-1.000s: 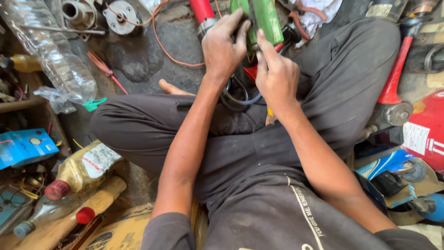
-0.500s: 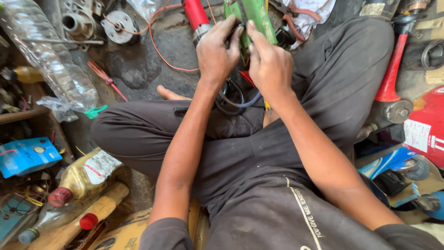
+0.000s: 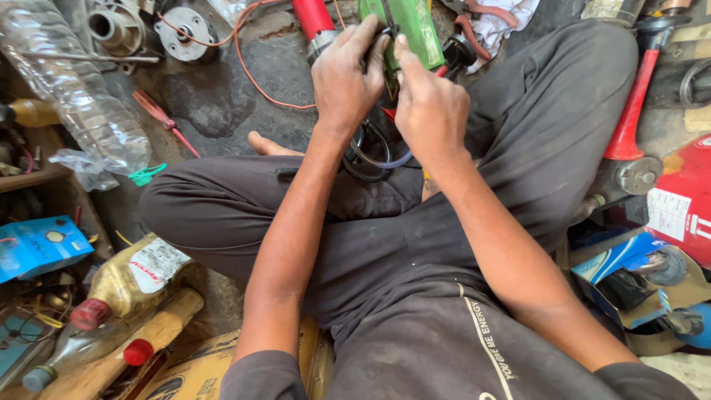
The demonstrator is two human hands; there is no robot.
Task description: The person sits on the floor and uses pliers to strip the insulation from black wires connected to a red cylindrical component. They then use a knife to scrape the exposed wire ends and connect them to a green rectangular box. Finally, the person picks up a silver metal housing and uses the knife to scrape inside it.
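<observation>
Person sits cross-legged on a stained concrete floor (image 3: 222, 111), dark trousers, dark shirt; all places below are taken from the green tool (image 3: 415, 30). It's a green power-tool body, lying across the far side of the lap at the top of the view, long axis running away from the person and leaning slightly left. Left hand (image 3: 344, 81) comes in from the tool's left, fingers curled shut over its near left edge, clamped on the casing. Right hand (image 3: 429, 107) sits just on the near side of the tool, thumb and forefinger pinched together on something small at the casing's seam; too small to tell what. Both hands touch the tool, right one a bit nearer the person, left one covering more of the body. Black cable loops (image 3: 366, 152) hang just below the hands, between tool and lap. Red cylinder (image 3: 315, 22) lies touching or just left of the tool. Orange wire (image 3: 244, 67) trails further left. Far left: clear plastic bottle (image 3: 81, 96), metal motor parts (image 3: 178, 30), a red-handled screwdriver (image 3: 163, 122). Right of the tool: pliers on a white rag (image 3: 489, 18), then a red horn-shaped part (image 3: 629, 111) well apart. Near-left of the lap, well away from the tool: oil bottles (image 3: 133, 281), blue box (image 3: 37, 244). Cluttered floor-level workshop, daylight.
</observation>
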